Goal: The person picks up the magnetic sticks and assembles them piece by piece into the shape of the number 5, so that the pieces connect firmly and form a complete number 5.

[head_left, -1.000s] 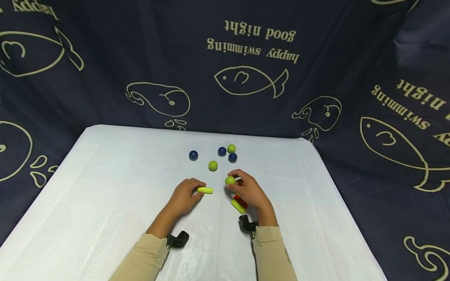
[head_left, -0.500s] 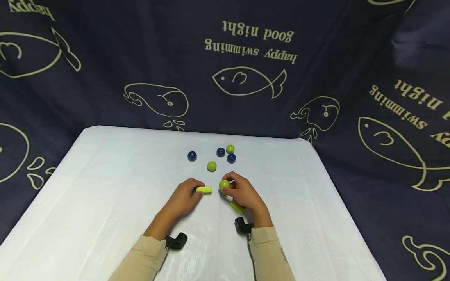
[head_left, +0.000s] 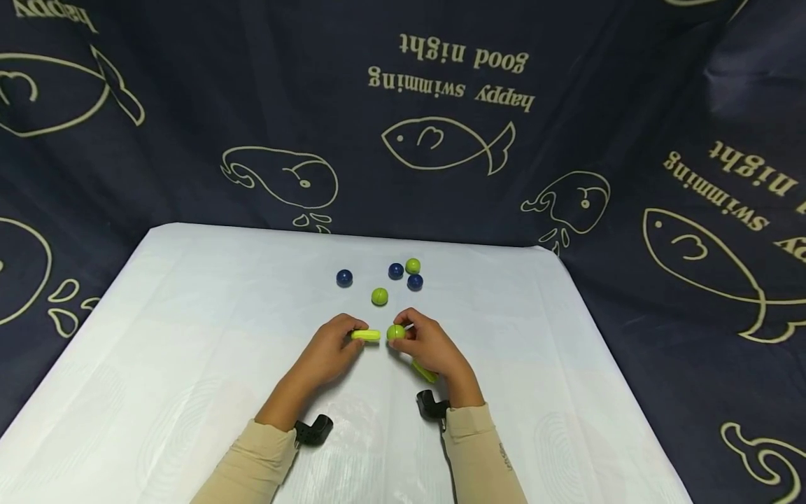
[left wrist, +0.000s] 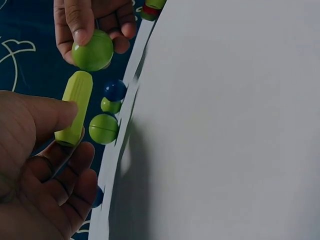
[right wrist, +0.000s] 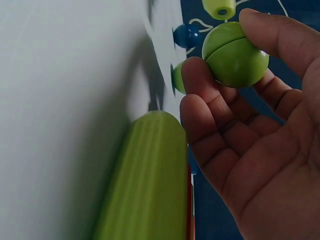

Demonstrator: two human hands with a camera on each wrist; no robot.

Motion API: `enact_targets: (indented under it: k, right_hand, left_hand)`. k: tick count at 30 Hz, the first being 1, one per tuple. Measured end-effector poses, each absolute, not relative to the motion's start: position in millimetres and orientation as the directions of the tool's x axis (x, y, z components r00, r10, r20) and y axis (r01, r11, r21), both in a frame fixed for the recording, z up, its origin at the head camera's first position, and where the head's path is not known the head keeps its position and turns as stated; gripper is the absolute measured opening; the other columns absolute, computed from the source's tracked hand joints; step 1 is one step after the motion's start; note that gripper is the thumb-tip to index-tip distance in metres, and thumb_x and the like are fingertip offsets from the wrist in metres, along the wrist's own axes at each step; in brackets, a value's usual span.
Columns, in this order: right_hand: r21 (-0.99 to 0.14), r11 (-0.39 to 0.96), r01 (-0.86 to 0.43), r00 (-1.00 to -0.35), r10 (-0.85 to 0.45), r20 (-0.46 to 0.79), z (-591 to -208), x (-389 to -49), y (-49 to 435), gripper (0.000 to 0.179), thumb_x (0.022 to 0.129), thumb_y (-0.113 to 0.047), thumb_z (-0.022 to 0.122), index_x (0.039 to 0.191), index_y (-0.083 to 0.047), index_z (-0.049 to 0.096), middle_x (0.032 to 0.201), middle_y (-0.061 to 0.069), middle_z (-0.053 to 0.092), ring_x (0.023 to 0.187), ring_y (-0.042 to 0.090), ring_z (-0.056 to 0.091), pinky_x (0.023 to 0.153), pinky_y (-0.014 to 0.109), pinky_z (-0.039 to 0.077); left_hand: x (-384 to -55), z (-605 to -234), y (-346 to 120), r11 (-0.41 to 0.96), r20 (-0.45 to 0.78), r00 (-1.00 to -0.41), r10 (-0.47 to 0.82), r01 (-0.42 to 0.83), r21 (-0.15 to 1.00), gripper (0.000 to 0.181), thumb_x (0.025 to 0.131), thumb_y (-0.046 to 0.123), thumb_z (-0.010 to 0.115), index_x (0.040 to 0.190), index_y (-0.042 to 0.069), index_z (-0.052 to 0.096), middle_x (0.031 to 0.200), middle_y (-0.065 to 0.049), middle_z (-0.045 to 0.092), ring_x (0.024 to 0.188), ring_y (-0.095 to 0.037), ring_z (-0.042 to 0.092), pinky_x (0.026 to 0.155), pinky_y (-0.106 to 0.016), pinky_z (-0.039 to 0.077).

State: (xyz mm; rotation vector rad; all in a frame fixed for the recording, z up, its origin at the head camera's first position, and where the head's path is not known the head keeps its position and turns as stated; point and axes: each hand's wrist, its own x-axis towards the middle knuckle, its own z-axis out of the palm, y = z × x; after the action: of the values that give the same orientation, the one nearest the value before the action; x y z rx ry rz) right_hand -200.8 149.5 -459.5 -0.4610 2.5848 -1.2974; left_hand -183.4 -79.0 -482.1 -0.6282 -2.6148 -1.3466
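Observation:
Between thumb and fingers my left hand pinches a short yellow-green ribbed rod. My right hand pinches a green ball that has a seam line around it. The ball sits just off the rod's free end, with a narrow gap in the head view. Under the right hand lies another yellow-green rod, partly covered by that hand. It looms large in the right wrist view, with a red edge beside it. Beyond the hands, a loose green ball lies nearest.
On the white-covered table, farther back, are a lone blue ball, two more blue balls, one of them a blue ball at the right, and a green ball beside them. A dark printed curtain hangs behind the table.
My right hand has moved left with the green ball, closing the distance to the rod. It now covers the red piece in the head view. The left hand has barely moved.

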Motion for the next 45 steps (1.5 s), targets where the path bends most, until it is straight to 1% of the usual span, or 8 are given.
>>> enact_targets:
  k: [3, 8, 10, 15, 19, 31, 38, 45]
  right_hand:
    - [-0.805, 0.562, -0.190, -0.925, -0.378, -0.045, -459.0, -200.7, 148.5, 0.030, 0.091, -0.016, 0.073, 0.117, -0.011, 0.059, 0.100, 0.002, 0.063, 0.084, 0.015, 0.058, 0.076, 0.035, 0.048]
    - [-0.806, 0.554, -0.210, -0.912, -0.408, -0.042, -458.7, -199.9, 146.5, 0.039, 0.093, -0.015, 0.071, 0.128, -0.006, 0.059, 0.114, 0.003, 0.062, 0.091, 0.016, 0.060, 0.081, 0.036, 0.050]
    - [-0.806, 0.549, -0.220, -0.907, -0.419, -0.037, -458.9, -199.6, 145.9, 0.040, 0.093, -0.013, 0.070, 0.130, -0.005, 0.060, 0.117, 0.004, 0.063, 0.092, 0.016, 0.061, 0.081, 0.036, 0.051]
    - [-0.803, 0.554, -0.220, -0.907, -0.420, -0.041, -458.7, -198.7, 144.9, 0.036, 0.093, -0.013, 0.070, 0.126, -0.004, 0.062, 0.111, 0.003, 0.064, 0.091, 0.016, 0.062, 0.080, 0.034, 0.052]
    - [-0.799, 0.562, -0.215, -0.913, -0.407, -0.041, -459.0, -198.4, 145.2, 0.031, 0.093, -0.015, 0.070, 0.122, -0.006, 0.063, 0.106, 0.001, 0.064, 0.089, 0.015, 0.060, 0.079, 0.035, 0.051]
    - [-0.808, 0.546, -0.223, -0.906, -0.421, -0.034, -461.5, -199.8, 144.0, 0.025, 0.092, -0.014, 0.072, 0.116, -0.011, 0.064, 0.102, 0.000, 0.065, 0.088, 0.014, 0.061, 0.077, 0.034, 0.051]
    - [-0.805, 0.547, -0.230, -0.903, -0.428, -0.033, -463.0, -200.1, 143.6, 0.025, 0.092, -0.013, 0.072, 0.115, -0.012, 0.063, 0.102, 0.000, 0.065, 0.088, 0.013, 0.061, 0.077, 0.033, 0.051]
    - [-0.805, 0.551, -0.222, -0.906, -0.422, -0.038, -461.6, -198.8, 142.5, 0.025, 0.092, -0.014, 0.071, 0.116, -0.012, 0.063, 0.103, 0.000, 0.064, 0.087, 0.014, 0.061, 0.077, 0.034, 0.051]
  left_hand:
    - [-183.7, -481.2, -78.2, 0.508, 0.304, -0.904, 0.301, 0.422, 0.751, 0.023, 0.088, -0.001, 0.070, 0.111, 0.002, 0.069, 0.106, -0.008, 0.065, 0.101, -0.025, 0.062, 0.088, -0.043, 0.048]
    - [-183.7, -479.8, -77.4, 0.508, 0.293, -0.908, 0.301, 0.413, 0.756, 0.023, 0.088, -0.001, 0.070, 0.111, 0.001, 0.069, 0.106, -0.008, 0.065, 0.100, -0.025, 0.062, 0.088, -0.043, 0.048]
    - [-183.6, -479.3, -77.2, 0.509, 0.290, -0.908, 0.302, 0.411, 0.756, 0.023, 0.088, 0.000, 0.070, 0.111, 0.002, 0.069, 0.106, -0.008, 0.065, 0.101, -0.025, 0.062, 0.088, -0.043, 0.048]
    - [-183.6, -479.6, -77.4, 0.508, 0.293, -0.907, 0.302, 0.413, 0.756, 0.023, 0.088, -0.001, 0.070, 0.110, 0.003, 0.069, 0.106, -0.008, 0.065, 0.100, -0.025, 0.062, 0.088, -0.044, 0.048]
    - [-183.9, -480.6, -77.9, 0.508, 0.297, -0.906, 0.301, 0.416, 0.754, 0.023, 0.088, -0.001, 0.069, 0.110, 0.002, 0.069, 0.106, -0.009, 0.065, 0.101, -0.026, 0.062, 0.089, -0.044, 0.048]
    - [-183.9, -480.4, -76.9, 0.518, 0.289, -0.905, 0.312, 0.417, 0.747, 0.022, 0.088, -0.001, 0.069, 0.110, 0.002, 0.069, 0.105, -0.008, 0.064, 0.101, -0.025, 0.062, 0.089, -0.044, 0.048]
    - [-183.4, -480.6, -77.2, 0.514, 0.292, -0.904, 0.311, 0.419, 0.749, 0.022, 0.088, -0.001, 0.070, 0.110, 0.001, 0.069, 0.105, -0.008, 0.064, 0.101, -0.025, 0.062, 0.089, -0.044, 0.049]
    - [-184.1, -482.8, -83.5, 0.518, 0.289, -0.908, 0.302, 0.411, 0.750, 0.023, 0.089, 0.000, 0.069, 0.112, 0.003, 0.069, 0.108, -0.009, 0.065, 0.103, -0.026, 0.062, 0.090, -0.044, 0.048]
